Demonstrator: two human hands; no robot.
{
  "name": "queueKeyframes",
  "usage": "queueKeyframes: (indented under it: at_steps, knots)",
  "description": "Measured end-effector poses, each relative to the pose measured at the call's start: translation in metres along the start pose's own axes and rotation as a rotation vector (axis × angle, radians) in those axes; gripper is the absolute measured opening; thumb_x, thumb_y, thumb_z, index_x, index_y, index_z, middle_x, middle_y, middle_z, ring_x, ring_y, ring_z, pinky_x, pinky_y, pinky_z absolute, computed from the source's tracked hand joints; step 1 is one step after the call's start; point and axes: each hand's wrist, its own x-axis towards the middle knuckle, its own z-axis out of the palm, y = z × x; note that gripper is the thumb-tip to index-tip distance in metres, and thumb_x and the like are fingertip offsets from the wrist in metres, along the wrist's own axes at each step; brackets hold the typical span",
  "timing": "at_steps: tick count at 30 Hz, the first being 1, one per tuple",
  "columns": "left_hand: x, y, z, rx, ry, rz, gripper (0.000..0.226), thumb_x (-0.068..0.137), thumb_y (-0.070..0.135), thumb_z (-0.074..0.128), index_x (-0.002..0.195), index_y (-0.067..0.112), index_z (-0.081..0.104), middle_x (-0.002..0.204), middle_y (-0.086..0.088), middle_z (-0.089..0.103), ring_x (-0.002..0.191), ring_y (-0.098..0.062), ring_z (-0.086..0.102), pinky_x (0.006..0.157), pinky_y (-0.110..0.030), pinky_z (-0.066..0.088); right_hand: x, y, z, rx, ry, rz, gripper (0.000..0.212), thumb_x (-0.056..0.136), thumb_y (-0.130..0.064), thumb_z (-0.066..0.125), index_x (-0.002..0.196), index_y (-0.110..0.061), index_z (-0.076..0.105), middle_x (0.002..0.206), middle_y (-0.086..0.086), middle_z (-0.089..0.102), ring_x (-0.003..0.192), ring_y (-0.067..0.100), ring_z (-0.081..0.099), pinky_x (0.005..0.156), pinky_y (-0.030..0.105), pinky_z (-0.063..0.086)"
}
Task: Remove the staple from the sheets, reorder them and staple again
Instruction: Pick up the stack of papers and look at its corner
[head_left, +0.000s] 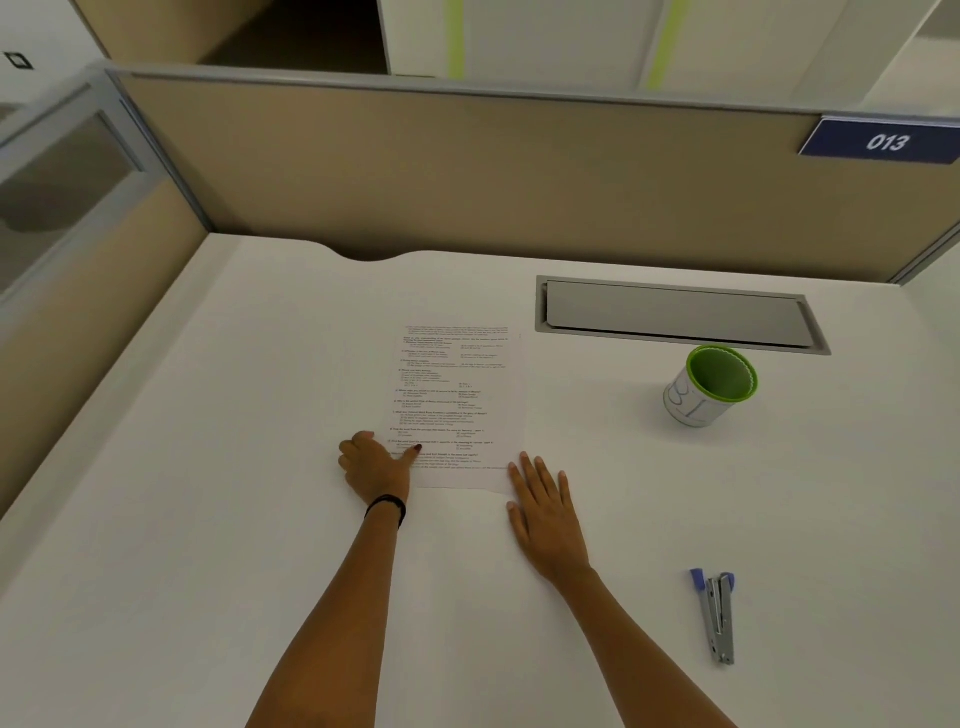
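- sheets (460, 405) lying flat at the middle of the white desk (208, 519), printed side up, long edge running toward twelve o'clock, text too small to read.
- left hand (374, 467) is down at the seven o'clock corner of the sheets, fingers loosely curled, thumb tip pressing onto the paper's near left edge; it pins rather than grips, nothing is closed inside the fist that i can see.
- black band (387, 506) sits round that left wrist.
- right hand (543, 506) lies flat and spread, palm down, at the five o'clock corner of the sheets; fingertips touch or just overlap the near right edge, holding nothing.
- whether a staple is in the paper, can't tell: the corners are too pale and small to show one.
- stapler (717, 618), silver with blue ends, rests on the desk at about four o'clock from the sheets, well apart from both hands, lying lengthwise toward six o'clock.
- green-rimmed cup (709, 387) stands upright at three o'clock from the sheets, white outside, green inside, apparently holding nothing.
- grey cable hatch (675, 314) is set into the desk at one to two o'clock, just beyond the cup.
- tan partition (467, 171) closes the desk at twelve o'clock, with a blue plate (883, 141) marked 013 at its right end.
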Motion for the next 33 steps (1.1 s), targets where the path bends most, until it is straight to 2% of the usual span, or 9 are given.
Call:
queueKeyframes:
  at_steps: [3, 9, 15, 19, 22, 25, 27, 30, 33]
  knots:
    - [-0.002, 0.004, -0.001, 0.136, 0.001, 0.051, 0.078, 0.066, 0.043, 0.079, 0.119, -0.001, 0.043, 0.122, -0.02, 0.043, 0.112, -0.033, 0.041, 0.086, -0.042, 0.043, 0.0, 0.0, 0.001, 0.004, -0.008, 0.004, 0.055, 0.098, -0.037, 0.024, 0.147, -0.025, 0.002, 0.154, -0.008, -0.006, 0.145, 0.015, -0.005, 0.119, 0.037, -0.009]
    - [0.001, 0.01, -0.004, 0.232, -0.072, 0.024, 0.083, 0.064, 0.052, 0.077, 0.116, -0.002, 0.043, 0.122, -0.02, 0.045, 0.112, -0.033, 0.043, 0.087, -0.042, 0.043, 0.0, 0.0, 0.001, 0.002, -0.009, 0.009, 0.055, 0.098, -0.037, 0.024, 0.147, -0.024, 0.003, 0.157, -0.003, -0.001, 0.145, 0.015, -0.005, 0.115, 0.032, -0.017]
    - [-0.002, 0.013, 0.003, -0.08, -0.098, -0.006, 0.071, 0.068, 0.031, 0.082, 0.118, 0.003, 0.041, 0.119, -0.016, 0.058, 0.11, -0.033, 0.054, 0.092, -0.046, 0.042, 0.0, -0.001, -0.001, -0.01, -0.002, 0.011, 0.055, 0.098, -0.037, 0.024, 0.147, -0.022, 0.005, 0.158, 0.0, 0.002, 0.145, 0.016, -0.003, 0.114, 0.031, -0.019]
    - [0.003, 0.008, 0.001, -0.239, -0.143, -0.055, 0.058, 0.075, 0.027, 0.076, 0.119, 0.007, 0.043, 0.117, -0.012, 0.063, 0.104, -0.031, 0.059, 0.098, -0.046, 0.04, -0.001, -0.001, -0.001, -0.011, 0.006, 0.021, 0.055, 0.098, -0.036, 0.025, 0.147, -0.022, 0.004, 0.158, 0.0, 0.002, 0.145, 0.014, -0.005, 0.114, 0.031, -0.02]
    - [0.008, 0.004, -0.005, -0.333, -0.162, -0.051, 0.045, 0.08, 0.02, 0.071, 0.118, 0.007, 0.049, 0.118, -0.015, 0.062, 0.101, -0.031, 0.06, 0.087, -0.04, 0.049, -0.003, -0.001, -0.001, -0.006, 0.011, 0.019, 0.054, 0.098, -0.035, 0.025, 0.147, -0.022, 0.005, 0.158, -0.001, 0.002, 0.145, 0.015, -0.002, 0.114, 0.031, -0.019]
    - [0.005, 0.002, -0.008, -0.397, -0.162, 0.03, 0.04, 0.082, 0.015, 0.07, 0.117, 0.006, 0.054, 0.117, -0.015, 0.063, 0.1, -0.029, 0.061, 0.076, -0.032, 0.048, -0.004, -0.001, -0.001, 0.017, 0.026, 0.026, 0.054, 0.098, -0.033, 0.026, 0.147, -0.021, 0.007, 0.157, 0.0, 0.004, 0.145, 0.015, -0.001, 0.114, 0.031, -0.019]
    - [0.0, 0.004, -0.008, -0.436, -0.17, 0.096, 0.039, 0.082, 0.016, 0.069, 0.118, 0.006, 0.056, 0.117, -0.015, 0.064, 0.102, -0.029, 0.061, 0.08, -0.035, 0.051, -0.004, -0.001, -0.001, 0.028, 0.034, 0.037, 0.054, 0.099, -0.032, 0.026, 0.147, -0.021, 0.006, 0.157, 0.0, 0.003, 0.145, 0.015, -0.002, 0.113, 0.029, -0.02]
    - [-0.007, 0.008, -0.011, -0.451, -0.164, 0.188, 0.038, 0.085, 0.016, 0.067, 0.12, 0.006, 0.058, 0.117, -0.014, 0.065, 0.103, -0.03, 0.062, 0.088, -0.046, 0.053, -0.004, -0.002, -0.001, 0.037, 0.041, 0.047, 0.053, 0.099, -0.031, 0.026, 0.147, -0.021, 0.007, 0.158, 0.0, 0.004, 0.145, 0.014, -0.001, 0.113, 0.028, -0.021]
    - [-0.016, 0.011, -0.013, -0.502, -0.142, 0.278, 0.039, 0.087, 0.011, 0.064, 0.125, 0.008, 0.056, 0.12, -0.011, 0.064, 0.105, -0.026, 0.061, 0.09, -0.048, 0.052, -0.002, -0.007, -0.004, 0.078, 0.077, 0.099, 0.047, 0.099, -0.026, 0.03, 0.145, -0.018, 0.025, 0.156, 0.002, 0.017, 0.145, 0.015, 0.013, 0.116, 0.041, -0.017]
